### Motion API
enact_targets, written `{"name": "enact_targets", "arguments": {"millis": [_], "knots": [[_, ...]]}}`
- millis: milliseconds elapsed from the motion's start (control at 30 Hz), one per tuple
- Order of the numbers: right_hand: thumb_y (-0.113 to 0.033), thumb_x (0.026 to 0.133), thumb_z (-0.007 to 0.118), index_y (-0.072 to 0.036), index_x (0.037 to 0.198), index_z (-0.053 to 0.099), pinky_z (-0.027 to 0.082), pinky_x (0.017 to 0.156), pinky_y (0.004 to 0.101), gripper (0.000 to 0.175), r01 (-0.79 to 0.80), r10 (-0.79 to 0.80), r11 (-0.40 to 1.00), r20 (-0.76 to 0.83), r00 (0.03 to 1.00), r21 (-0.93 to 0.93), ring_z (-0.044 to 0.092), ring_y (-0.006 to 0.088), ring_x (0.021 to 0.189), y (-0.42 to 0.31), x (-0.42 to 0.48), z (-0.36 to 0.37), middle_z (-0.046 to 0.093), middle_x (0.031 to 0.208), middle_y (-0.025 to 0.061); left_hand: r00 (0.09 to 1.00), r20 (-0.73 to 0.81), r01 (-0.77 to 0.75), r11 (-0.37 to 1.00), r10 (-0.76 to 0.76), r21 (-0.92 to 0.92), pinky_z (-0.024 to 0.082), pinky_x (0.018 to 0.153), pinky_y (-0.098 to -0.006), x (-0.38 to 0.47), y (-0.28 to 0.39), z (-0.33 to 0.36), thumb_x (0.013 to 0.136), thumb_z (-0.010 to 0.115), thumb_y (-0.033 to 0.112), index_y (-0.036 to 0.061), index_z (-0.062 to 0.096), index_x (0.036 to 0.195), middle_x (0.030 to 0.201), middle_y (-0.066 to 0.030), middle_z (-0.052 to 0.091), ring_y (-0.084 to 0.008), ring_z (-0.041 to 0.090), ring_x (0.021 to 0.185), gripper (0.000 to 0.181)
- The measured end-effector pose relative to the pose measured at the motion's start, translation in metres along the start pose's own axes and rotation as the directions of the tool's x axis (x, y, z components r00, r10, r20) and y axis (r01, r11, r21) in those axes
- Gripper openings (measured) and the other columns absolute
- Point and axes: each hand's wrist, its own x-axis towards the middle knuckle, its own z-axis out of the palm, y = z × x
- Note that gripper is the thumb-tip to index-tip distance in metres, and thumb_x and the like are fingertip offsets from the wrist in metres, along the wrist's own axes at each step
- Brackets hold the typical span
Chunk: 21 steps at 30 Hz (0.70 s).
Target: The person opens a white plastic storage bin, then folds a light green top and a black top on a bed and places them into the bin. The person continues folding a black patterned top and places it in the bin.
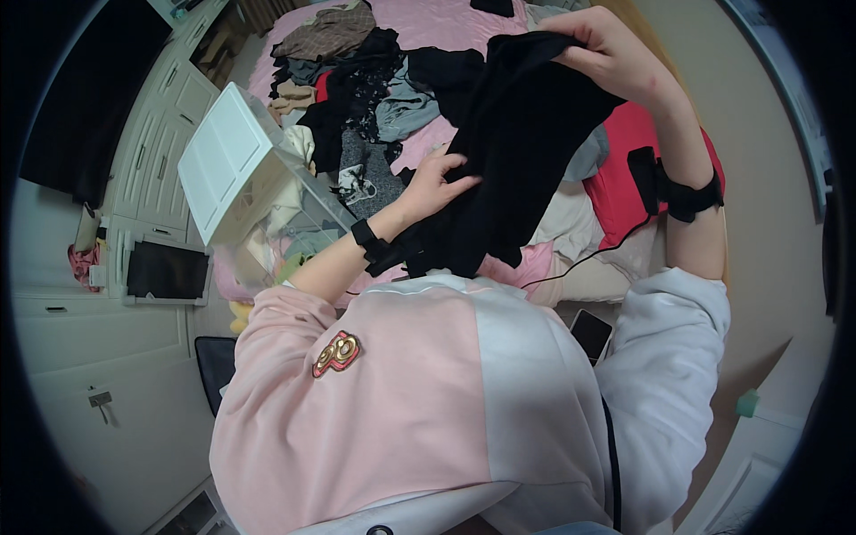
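Observation:
A black cloth garment (528, 140) hangs in front of me, over the near part of the bed. Its upper edge is pinched between the thumb and fingers of my right hand (592, 53), raised at the upper right. My left hand (438, 182) is at the garment's left side, with thumb and forefinger apart against the cloth and no clear grip on it. Lower folds of the garment reach down near my left wrist and the front of my sweatshirt. What kind of garment it is cannot be told.
Heaped clothes (361, 87) cover much of the pink bedding (441, 20). At left, a clear plastic storage box with a white panel (227, 164) stands tilted, with clothes about it. A red cushion-like item (618, 180) lies at right. A black cable (595, 251) trails from my right armband.

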Motion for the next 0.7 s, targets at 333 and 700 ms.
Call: {"name": "enact_targets", "arguments": {"millis": [333, 700], "knots": [[0.002, 0.087, 0.049, 0.005, 0.103, 0.06, 0.046, 0.075, 0.0211, 0.019, -0.22, 0.226, 0.967, 0.038, 0.973, -0.127, 0.054, 0.0082, 0.078, 0.035, -0.036, -0.032, 0.059, 0.083, 0.0022, 0.998, 0.005, -0.068, 0.997, 0.068, -0.038, 0.044, 0.07, -0.0298, 0.003, -0.007, -0.058, 0.079, 0.069, 0.015, -0.0027, 0.056, 0.082, 0.078, -0.0096, 0.058, -0.0203, 0.056, 0.075, 0.022], [-0.003, 0.075, 0.059, 0.003, 0.099, 0.061, 0.047, 0.068, 0.0266, 0.024, -0.14, 0.102, 0.977, 0.223, 0.97, 0.161, 0.054, 0.0136, 0.069, -0.041, -0.06, -0.007, 0.057, 0.073, 0.007, 0.999, 0.005, -0.038, 0.992, 0.039, -0.122, 0.045, 0.068, -0.0266, -0.03, -0.001, -0.072, 0.063, 0.077, 0.0, 0.004, 0.055, 0.093, 0.079, -0.0043, 0.053, -0.015, 0.054, 0.072, 0.037]]}}
